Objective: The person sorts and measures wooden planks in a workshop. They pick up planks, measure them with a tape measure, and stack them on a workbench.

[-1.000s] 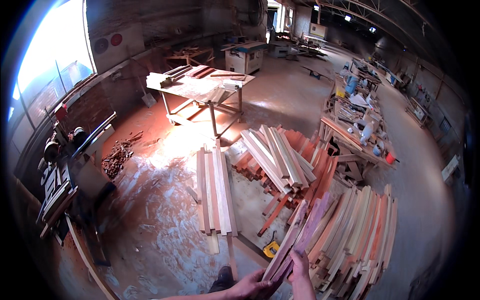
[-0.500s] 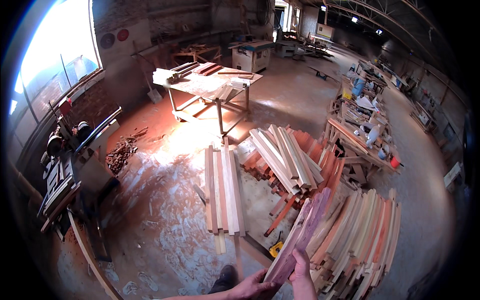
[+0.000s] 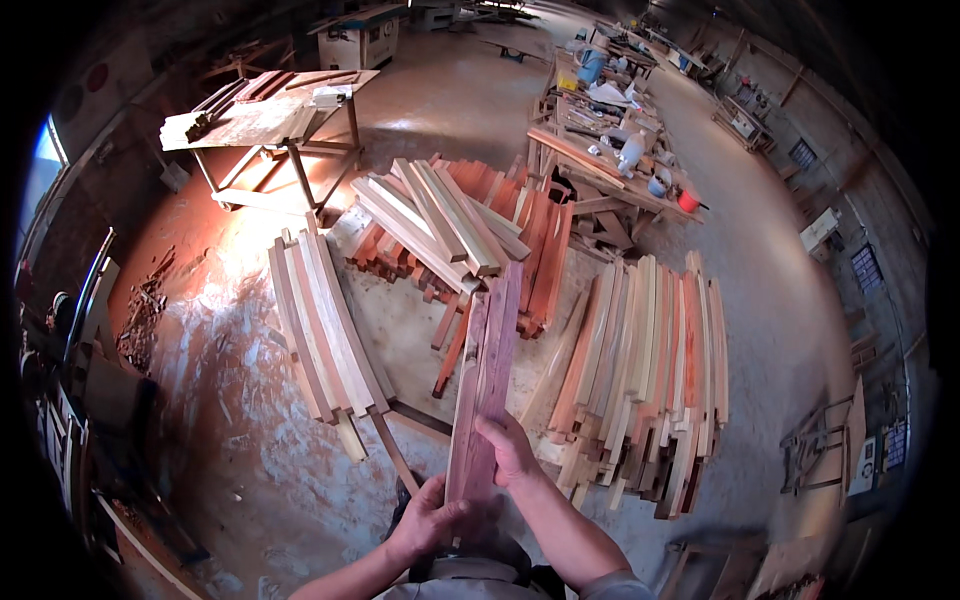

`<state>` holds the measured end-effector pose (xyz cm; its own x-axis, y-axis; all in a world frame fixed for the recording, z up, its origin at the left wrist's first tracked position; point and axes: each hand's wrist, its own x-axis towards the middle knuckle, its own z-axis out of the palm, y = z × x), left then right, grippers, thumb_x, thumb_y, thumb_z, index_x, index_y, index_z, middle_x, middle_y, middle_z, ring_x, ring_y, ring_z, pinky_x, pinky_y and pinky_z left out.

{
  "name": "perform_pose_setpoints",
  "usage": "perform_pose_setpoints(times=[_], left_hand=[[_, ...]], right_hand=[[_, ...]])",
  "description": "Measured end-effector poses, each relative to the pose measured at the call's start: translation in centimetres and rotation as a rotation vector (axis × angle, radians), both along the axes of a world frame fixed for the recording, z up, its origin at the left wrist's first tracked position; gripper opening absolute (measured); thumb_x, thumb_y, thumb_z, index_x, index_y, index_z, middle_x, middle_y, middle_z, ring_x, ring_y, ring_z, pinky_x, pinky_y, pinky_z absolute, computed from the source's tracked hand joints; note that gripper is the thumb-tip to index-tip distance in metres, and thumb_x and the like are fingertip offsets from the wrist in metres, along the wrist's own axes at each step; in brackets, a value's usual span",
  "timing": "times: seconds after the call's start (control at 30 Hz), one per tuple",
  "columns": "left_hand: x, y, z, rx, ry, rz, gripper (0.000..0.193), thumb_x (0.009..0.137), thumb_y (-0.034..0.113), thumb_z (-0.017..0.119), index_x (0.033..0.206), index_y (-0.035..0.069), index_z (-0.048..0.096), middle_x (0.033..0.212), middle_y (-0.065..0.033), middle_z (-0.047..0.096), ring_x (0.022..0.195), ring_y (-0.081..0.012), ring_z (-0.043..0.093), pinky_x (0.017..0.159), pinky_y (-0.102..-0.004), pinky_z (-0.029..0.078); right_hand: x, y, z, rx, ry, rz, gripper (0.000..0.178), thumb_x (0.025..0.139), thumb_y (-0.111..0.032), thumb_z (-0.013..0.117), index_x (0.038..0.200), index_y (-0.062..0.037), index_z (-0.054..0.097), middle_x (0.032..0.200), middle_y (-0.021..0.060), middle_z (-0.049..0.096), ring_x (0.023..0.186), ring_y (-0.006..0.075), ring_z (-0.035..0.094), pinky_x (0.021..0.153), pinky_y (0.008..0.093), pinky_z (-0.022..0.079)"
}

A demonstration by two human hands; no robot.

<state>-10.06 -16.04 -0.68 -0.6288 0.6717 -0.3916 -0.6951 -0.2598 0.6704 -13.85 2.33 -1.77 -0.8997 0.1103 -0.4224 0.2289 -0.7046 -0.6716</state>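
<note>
Plank (image 3: 484, 380) gripped by both hands.

Both bare forearms come up from the lower edge and meet close together in front of the body. The left hand (image 3: 428, 518) sits lower, palm turned inward, thumb and fingers closed in a grip. The right hand (image 3: 510, 450) is just above and slightly ahead of it, fingers curled over and knuckles facing up, wrist bent a little inward.
</note>
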Motion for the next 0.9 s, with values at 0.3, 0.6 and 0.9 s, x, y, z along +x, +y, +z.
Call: perform_pose_setpoints(times=[0.3,0.6,0.9], left_hand=[[-0.6,0.4,-1.2,-0.096,0.039,0.118,0.031,0.093,0.013,0.064,0.120,0.003,0.053,0.098,-0.0045,0.062,0.086,-0.0135,0.060,0.078,-0.0289,0.051],[-14.2,1.7,0.3,-0.275,0.433,0.286,0.015,0.095,0.017,0.053,0.103,0.004,0.054,0.077,-0.0020,0.054,0.070,-0.0113,0.054,0.064,-0.0252,0.045],[-33.9,9.7,-0.5,-0.305,0.406,0.463,0.017,0.095,0.018,0.052,0.103,0.003,0.051,0.074,-0.0028,0.049,0.064,-0.0128,0.054,0.060,-0.0283,0.047]], right_hand=[[-0.5,0.8,1.4,-0.010,-0.043,-0.039,0.024,0.094,-0.018,0.061,0.111,-0.0025,0.055,0.096,0.0102,0.065,0.078,0.0219,0.066,0.073,0.0370,0.055],[2.4,4.8,0.5,0.090,-0.021,-0.134,0.017,0.094,-0.018,0.059,0.102,-0.0045,0.052,0.084,0.0111,0.061,0.069,0.0225,0.063,0.061,0.0376,0.053],[6.8,6.0,3.0,0.181,-0.046,-0.294,0.016,0.093,-0.014,0.056,0.103,-0.0021,0.054,0.083,0.0130,0.061,0.068,0.0254,0.064,0.060,0.0384,0.053]])
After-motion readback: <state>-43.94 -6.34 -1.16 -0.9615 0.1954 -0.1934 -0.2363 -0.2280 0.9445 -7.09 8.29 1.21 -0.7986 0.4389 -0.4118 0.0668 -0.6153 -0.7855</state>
